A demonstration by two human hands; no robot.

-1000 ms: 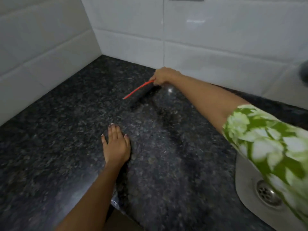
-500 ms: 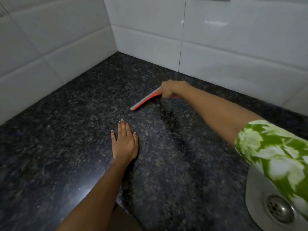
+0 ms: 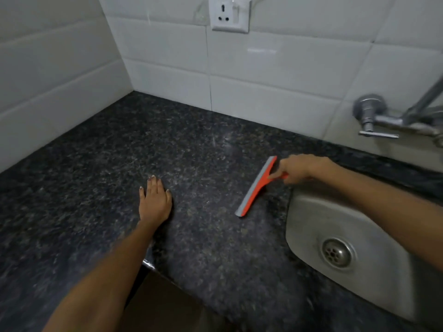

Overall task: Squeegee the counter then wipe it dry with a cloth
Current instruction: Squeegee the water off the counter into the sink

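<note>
The dark speckled granite counter (image 3: 100,188) fills the corner between two tiled walls. An orange squeegee (image 3: 255,188) with a grey blade lies edge-down on it, just left of the sink. My right hand (image 3: 299,170) grips its orange handle, reaching in from the right. My left hand (image 3: 154,202) rests flat on the counter, fingers straight and together, well left of the squeegee. No cloth shows in view.
A steel sink (image 3: 335,226) with a round drain (image 3: 336,252) is set into the counter at the right. A chrome tap (image 3: 383,118) sticks out of the wall above it. A wall socket (image 3: 229,14) sits on the white tiles behind. The counter's front edge runs near my left forearm.
My right hand has dragged the squeegee from the back wall toward the right, up to the sink's rim. My left hand has stayed flat in place. The view has shifted, showing the tap and socket.
</note>
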